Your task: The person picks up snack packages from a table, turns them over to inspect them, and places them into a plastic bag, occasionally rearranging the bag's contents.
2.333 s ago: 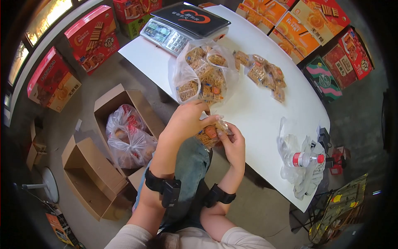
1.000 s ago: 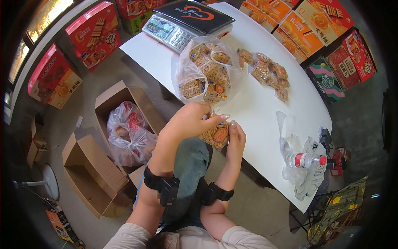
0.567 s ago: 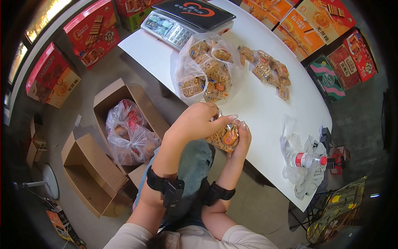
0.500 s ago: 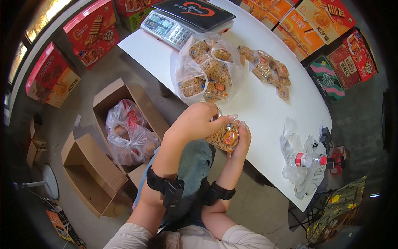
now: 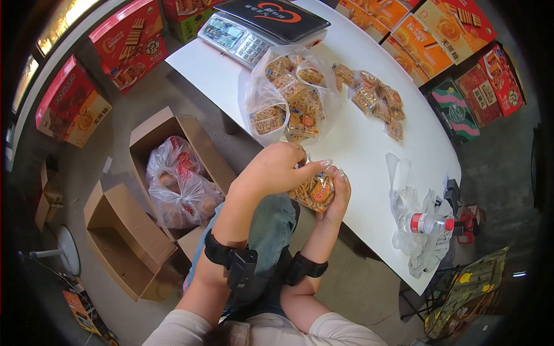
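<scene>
Between my two hands, just off the table's near edge, is a clear snack packet (image 5: 317,191) with an orange label and crunchy golden-brown strips inside. My left hand (image 5: 276,168) grips its upper left side, the thumb stretched along the top edge. My right hand (image 5: 341,193) holds the right side, fingertips at the upper corner. Beyond them on the table stands an open clear plastic bag (image 5: 258,92) full of similar packets. Several more packets (image 5: 378,98) lie in a pile to its right.
A digital scale (image 5: 245,43) sits at the white table's (image 5: 369,219) far left. Plastic bags (image 5: 430,256) and a bottle (image 5: 424,222) lie at the right. Left on the floor are an open carton (image 5: 216,150) holding tied bags (image 5: 179,190) and another open carton (image 5: 124,242).
</scene>
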### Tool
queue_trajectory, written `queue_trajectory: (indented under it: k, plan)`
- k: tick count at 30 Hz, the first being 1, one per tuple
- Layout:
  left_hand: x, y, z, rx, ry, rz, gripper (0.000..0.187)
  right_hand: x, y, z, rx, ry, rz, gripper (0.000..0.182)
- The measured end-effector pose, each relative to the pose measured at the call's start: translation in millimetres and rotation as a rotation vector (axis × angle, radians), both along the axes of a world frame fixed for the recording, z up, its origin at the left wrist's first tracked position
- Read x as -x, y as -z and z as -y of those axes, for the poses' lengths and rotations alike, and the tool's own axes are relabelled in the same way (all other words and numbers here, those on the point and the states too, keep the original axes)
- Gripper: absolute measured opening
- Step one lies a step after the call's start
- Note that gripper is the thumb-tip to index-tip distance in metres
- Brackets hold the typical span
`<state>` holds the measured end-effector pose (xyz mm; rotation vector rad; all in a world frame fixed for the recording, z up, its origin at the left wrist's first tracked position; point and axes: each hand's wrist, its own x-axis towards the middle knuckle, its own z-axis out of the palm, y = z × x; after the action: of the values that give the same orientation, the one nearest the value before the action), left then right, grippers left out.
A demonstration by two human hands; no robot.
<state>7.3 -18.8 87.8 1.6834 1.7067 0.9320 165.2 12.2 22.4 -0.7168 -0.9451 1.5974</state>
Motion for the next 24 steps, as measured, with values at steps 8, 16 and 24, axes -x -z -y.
queue_trajectory:
  k: [8,16,24]
  plan:
    - [1.6,-7.8,2.1,0.086,-0.066,0.193,0.046,1.3,5.7,-4.2,0.147,0.087,0.006,0.029]
    - [2.6,-2.9,-1.5,-0.156,-0.065,0.18,0.04,-0.6,1.0,-15.2,0.248,-0.429,-0.452,0.033]
    - [3.4,-0.3,-1.5,-0.211,0.117,0.36,0.032,31.8,-10.5,19.7,0.347,-0.35,0.169,0.045]
